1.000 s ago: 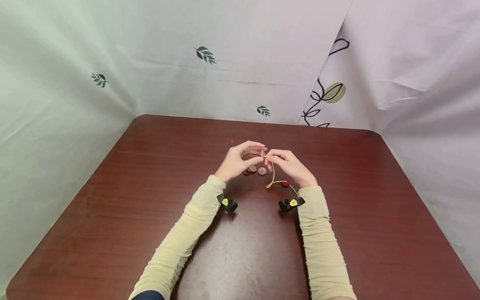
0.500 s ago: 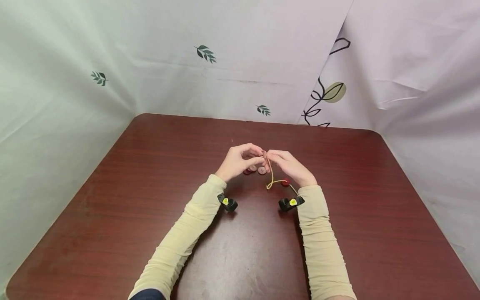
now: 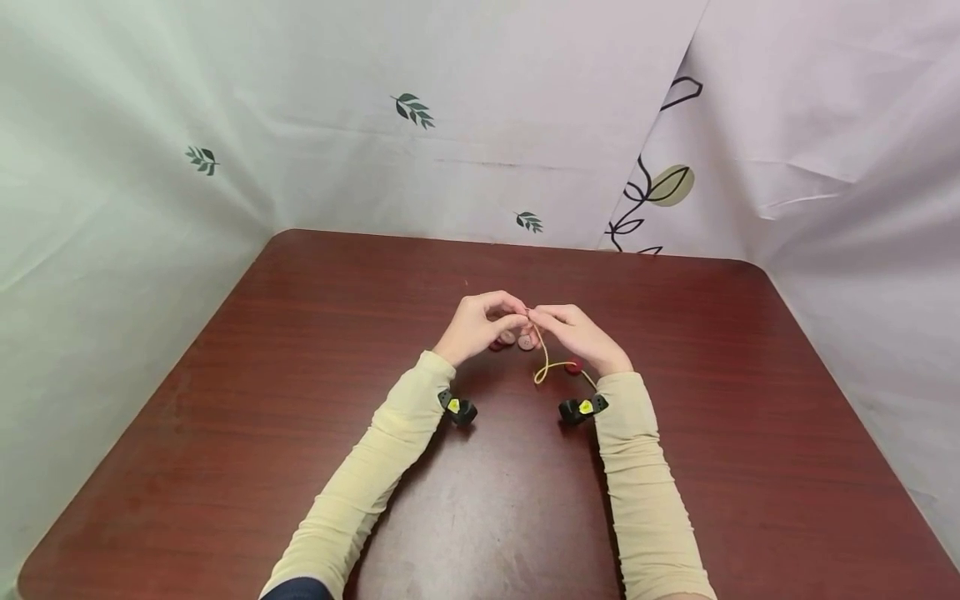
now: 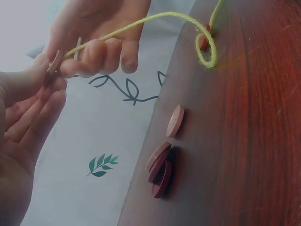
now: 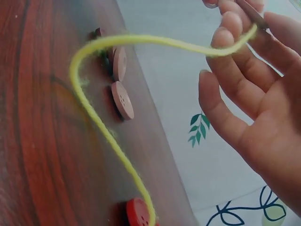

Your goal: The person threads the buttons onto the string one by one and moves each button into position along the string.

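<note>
Left hand (image 3: 471, 327): thumb and fingers pinching a brown button (image 4: 55, 61), raised over the tabletop (image 3: 472, 500), toward its far edge. Right hand (image 3: 583, 333): fingertips meeting at the same button; hold on button or cord impossible to tell. Yellow cord (image 5: 141, 39): reaching the button from a loose loop, with a red button (image 5: 137, 212) farther toward the right edge. Possible fault: dropped button or escaped cord, from a slackened pinch or snagged loop. Beneath: lone pink button (image 4: 175, 121); toward the left edge, overlapping heap of buttons (image 4: 159, 168). Containers: none visible.
</note>
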`<action>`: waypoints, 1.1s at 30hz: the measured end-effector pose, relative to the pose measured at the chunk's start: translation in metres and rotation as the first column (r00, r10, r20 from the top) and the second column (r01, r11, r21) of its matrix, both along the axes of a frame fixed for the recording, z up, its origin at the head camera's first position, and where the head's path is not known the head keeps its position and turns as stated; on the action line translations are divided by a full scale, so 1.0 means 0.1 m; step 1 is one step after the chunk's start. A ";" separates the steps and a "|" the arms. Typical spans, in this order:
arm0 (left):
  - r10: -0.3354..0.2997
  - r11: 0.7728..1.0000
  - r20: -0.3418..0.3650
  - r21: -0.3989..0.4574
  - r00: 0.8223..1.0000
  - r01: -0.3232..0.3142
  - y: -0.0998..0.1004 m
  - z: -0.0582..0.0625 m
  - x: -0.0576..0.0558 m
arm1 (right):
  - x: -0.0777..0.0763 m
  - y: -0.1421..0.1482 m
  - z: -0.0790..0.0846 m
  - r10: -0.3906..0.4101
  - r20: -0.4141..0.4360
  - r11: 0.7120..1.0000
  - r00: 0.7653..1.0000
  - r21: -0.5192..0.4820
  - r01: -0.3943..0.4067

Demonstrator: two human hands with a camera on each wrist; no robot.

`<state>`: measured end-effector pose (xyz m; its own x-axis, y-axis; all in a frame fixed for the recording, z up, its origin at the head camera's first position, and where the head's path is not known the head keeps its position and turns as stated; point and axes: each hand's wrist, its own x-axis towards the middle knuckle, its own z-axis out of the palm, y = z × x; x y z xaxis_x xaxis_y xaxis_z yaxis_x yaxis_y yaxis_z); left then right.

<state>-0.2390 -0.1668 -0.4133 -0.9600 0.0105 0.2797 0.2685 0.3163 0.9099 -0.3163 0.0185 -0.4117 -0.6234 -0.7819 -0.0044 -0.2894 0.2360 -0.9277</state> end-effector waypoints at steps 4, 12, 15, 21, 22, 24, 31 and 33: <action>0.002 1.000 -0.005 -0.012 1.000 -0.002 -0.01 0.00 0.01 | 0.00 0.01 0.01 -0.036 -0.067 0.997 0.997 0.063 0.040; -0.009 0.997 -0.087 -0.079 0.996 0.002 -0.05 0.03 0.02 | -0.01 0.03 -0.01 -0.076 -0.103 0.993 0.992 0.083 0.085; -0.006 0.989 -0.160 -0.147 0.987 -0.018 -0.07 0.04 0.01 | -0.01 0.04 -0.03 -0.089 -0.125 0.992 0.988 0.079 0.099; 0.030 0.979 -0.233 -0.191 0.972 -0.076 -0.14 0.10 0.03 | -0.01 0.07 -0.05 -0.073 -0.165 0.990 0.984 0.109 0.092; 0.035 0.979 -0.236 -0.186 0.971 -0.080 -0.15 0.12 0.03 | -0.01 0.07 -0.05 -0.067 -0.169 0.989 0.983 0.120 0.088; 0.043 0.981 -0.239 -0.171 0.970 -0.086 -0.16 0.14 0.04 | -0.02 0.08 -0.05 -0.056 -0.166 0.987 0.985 0.140 0.080; 0.068 0.986 -0.228 -0.132 0.971 -0.100 -0.22 0.19 0.06 | -0.02 0.12 -0.06 -0.024 -0.141 0.979 0.990 0.199 0.052; 0.074 0.987 -0.217 -0.124 0.973 -0.103 -0.25 0.20 0.07 | -0.03 0.14 -0.07 -0.014 -0.140 0.977 0.990 0.208 0.044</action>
<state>-0.2323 -0.1917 -0.3932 -0.8781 -0.0204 0.4780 0.4157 0.4623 0.7833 -0.3193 0.0325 -0.4184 -0.6519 -0.7541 -0.0798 -0.4004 0.4316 -0.8083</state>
